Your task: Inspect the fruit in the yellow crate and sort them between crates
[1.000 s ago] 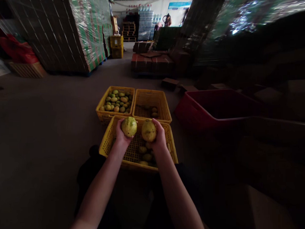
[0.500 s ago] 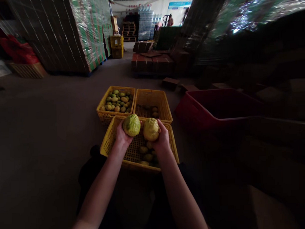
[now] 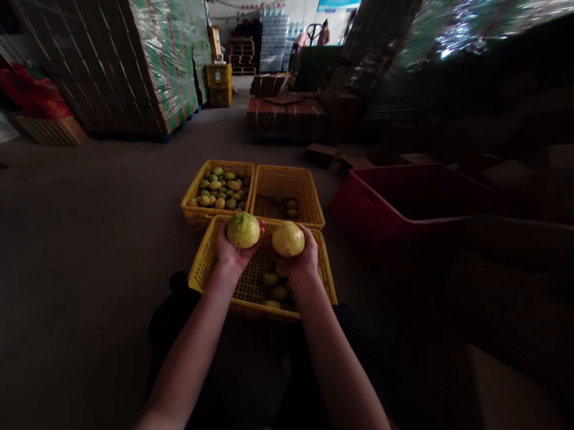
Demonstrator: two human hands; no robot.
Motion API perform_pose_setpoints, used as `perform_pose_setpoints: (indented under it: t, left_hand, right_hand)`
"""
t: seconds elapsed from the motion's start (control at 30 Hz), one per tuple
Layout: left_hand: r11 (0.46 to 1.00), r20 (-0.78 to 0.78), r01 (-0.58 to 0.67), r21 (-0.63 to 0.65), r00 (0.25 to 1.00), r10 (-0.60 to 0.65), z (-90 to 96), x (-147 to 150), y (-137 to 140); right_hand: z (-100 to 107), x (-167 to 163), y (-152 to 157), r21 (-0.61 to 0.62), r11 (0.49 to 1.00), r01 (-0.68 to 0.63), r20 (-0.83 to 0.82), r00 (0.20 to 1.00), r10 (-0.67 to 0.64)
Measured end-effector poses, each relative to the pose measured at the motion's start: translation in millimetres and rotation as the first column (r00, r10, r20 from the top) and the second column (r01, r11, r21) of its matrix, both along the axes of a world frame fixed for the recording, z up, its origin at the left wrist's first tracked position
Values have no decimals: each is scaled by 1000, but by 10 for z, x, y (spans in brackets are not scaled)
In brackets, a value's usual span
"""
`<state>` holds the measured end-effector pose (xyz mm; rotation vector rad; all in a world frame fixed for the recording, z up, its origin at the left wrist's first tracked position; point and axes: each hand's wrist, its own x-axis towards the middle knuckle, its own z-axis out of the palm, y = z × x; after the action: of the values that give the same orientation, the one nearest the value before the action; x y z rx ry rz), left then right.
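Over the near yellow crate point(image 3: 204, 260), my left hand point(image 3: 234, 251) cups a round, bumpy yellow-green fruit point(image 3: 243, 230) in its palm, with fingertips showing at the fruit's right side. To the right, my right hand point(image 3: 307, 257) has its fingers curled round a paler yellow fruit point(image 3: 288, 239). A small gap separates the two fruits. Below them, several similar fruits point(image 3: 279, 294) lie in the right part of the near crate, partly hidden by my right hand and forearm.
Beyond stand two more yellow crates: the left crate point(image 3: 190, 202) holds many fruits, the right crate point(image 3: 309, 195) a few. A large red bin point(image 3: 385, 205) is at the right. Wrapped stacks point(image 3: 169, 62), flat cartons point(image 3: 286, 114) and people point(image 3: 324, 35) are farther back.
Both fruits have turned in my hands and show different sides. My left hand has shifted slightly left and up, with its palm opening more upward, while the right fruit has moved slightly right.
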<state>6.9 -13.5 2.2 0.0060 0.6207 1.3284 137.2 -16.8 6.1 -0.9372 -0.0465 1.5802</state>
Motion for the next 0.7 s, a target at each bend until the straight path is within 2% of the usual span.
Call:
perform_pose_setpoints:
  t: [0.13, 0.3, 0.4, 0.57, 0.7]
  left_hand:
    - [998, -37, 12, -62, 999, -14, -56, -34, 45]
    - [991, -62, -73, -117, 996, 66, -146, -24, 78]
    - [982, -55, -128, -141, 991, 121, -124, 22, 67]
    - [973, -60, -172, -154, 985, 165, -28, 49, 40]
    - [983, -65, -132, -131, 990, 125, -95, 28, 97]
  right_hand:
    - [7, -19, 0, -43, 996, -72, 19, 997, 73]
    - [-33, -41, 33, -56, 998, 4, -37, 999, -6]
    - [-113, -31, 71, -48, 998, 46, -62, 997, -49]
    - [-250, 39, 116, 62, 996, -67, -77, 994, 72]
    - [-265, 26, 112, 28, 996, -80, -13, 997, 80]
